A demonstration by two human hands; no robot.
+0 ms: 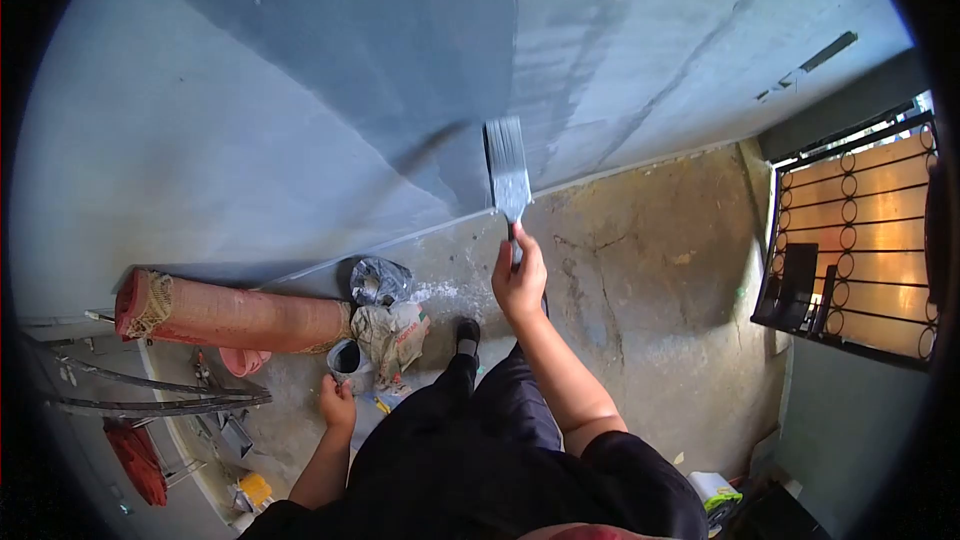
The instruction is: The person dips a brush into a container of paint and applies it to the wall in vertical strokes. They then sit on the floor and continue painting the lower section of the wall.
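Observation:
My right hand (519, 280) grips the handle of a wide flat paintbrush (508, 168), bristles up against the wall (300, 110). The wall shows a darker grey painted band (400, 50) beside lighter grey areas. My left hand (336, 402) hangs low by my side, fingers curled, just below a small paint tin (345, 357) on the floor; whether it touches the tin is unclear. My black-clad leg and shoe (467, 335) stand on the concrete floor.
A rolled reddish mat (235, 315) lies along the wall base, with a crumpled sack (395, 332) and a plastic bag (379, 281) beside it. A metal ladder (160, 395) lies at left. A black metal grille (850, 240) closes the right side.

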